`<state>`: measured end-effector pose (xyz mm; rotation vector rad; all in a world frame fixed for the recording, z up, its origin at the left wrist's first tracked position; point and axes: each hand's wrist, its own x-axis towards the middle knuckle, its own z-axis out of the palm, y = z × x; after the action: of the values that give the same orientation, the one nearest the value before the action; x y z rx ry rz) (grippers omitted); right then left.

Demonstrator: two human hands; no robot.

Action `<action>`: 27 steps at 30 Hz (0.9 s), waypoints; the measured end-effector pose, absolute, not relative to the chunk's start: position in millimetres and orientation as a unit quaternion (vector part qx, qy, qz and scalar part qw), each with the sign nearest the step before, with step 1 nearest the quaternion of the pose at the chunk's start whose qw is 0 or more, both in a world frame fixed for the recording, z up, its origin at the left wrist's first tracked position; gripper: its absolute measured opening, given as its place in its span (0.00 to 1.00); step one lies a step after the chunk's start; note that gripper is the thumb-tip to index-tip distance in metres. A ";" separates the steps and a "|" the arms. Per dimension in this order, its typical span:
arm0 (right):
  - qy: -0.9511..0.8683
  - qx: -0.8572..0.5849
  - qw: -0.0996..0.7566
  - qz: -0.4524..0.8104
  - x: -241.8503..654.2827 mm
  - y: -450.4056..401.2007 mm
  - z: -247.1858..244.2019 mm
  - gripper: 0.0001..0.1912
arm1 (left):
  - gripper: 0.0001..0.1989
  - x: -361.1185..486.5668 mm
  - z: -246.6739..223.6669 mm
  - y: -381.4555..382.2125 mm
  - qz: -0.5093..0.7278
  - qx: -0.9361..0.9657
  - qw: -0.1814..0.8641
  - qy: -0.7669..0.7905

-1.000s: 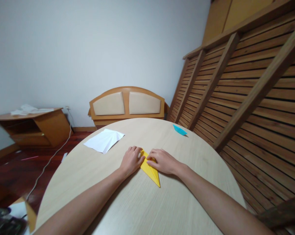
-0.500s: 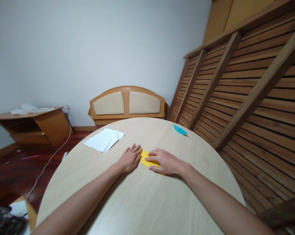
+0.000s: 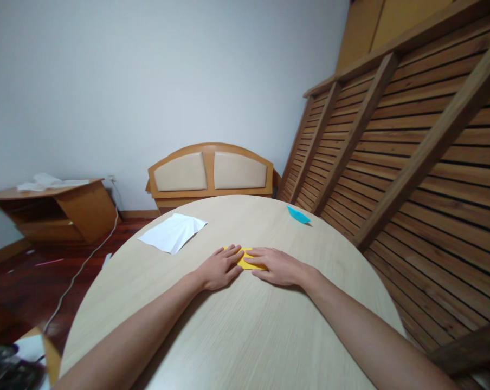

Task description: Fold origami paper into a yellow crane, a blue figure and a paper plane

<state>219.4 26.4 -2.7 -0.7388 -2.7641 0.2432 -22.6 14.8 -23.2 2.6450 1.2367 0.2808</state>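
Note:
A folded piece of yellow paper (image 3: 250,264) lies flat on the round table (image 3: 229,336), its two ends covered by my hands. My left hand (image 3: 220,268) rests on the paper's left end with fingers stretched out and slightly apart. On the right end lies my right hand (image 3: 279,266), its fingers also extended over the paper. Both hands press from above rather than grasp. Much of the paper is hidden under the fingers.
A creased white sheet (image 3: 172,233) lies at the table's left. Toward the far right sits a small folded blue paper (image 3: 298,215). A headboard (image 3: 210,168) stands behind the table, wooden slats (image 3: 391,157) lean at right, and a low cabinet (image 3: 82,208) is at left.
The yellow paper has turned from a slant to lie straight across. My left hand has slid onto its left end, and my right hand's fingers have flattened out.

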 end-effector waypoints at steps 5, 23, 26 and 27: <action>-0.947 -0.287 0.128 0.070 223.1 34.4 -7.7 0.20 | 0.32 -24.7 -26.7 14.9 0.105 0.890 0.081 0.437; -0.931 -0.309 0.160 0.108 228.6 30.3 -0.1 0.18 | 0.19 -22.2 -21.4 16.3 0.151 0.873 0.051 0.461; -0.929 -0.313 0.164 0.113 232.8 32.8 0.0 0.19 | 0.20 -24.3 -22.3 17.5 0.155 0.869 0.063 0.465; -0.929 -0.314 0.161 0.110 233.6 33.6 0.0 0.18 | 0.20 -24.7 -22.1 17.3 0.156 0.868 0.066 0.466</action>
<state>233.6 33.6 0.0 -0.8966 -2.6524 0.3149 -24.7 17.3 -22.1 2.6192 1.4055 0.4714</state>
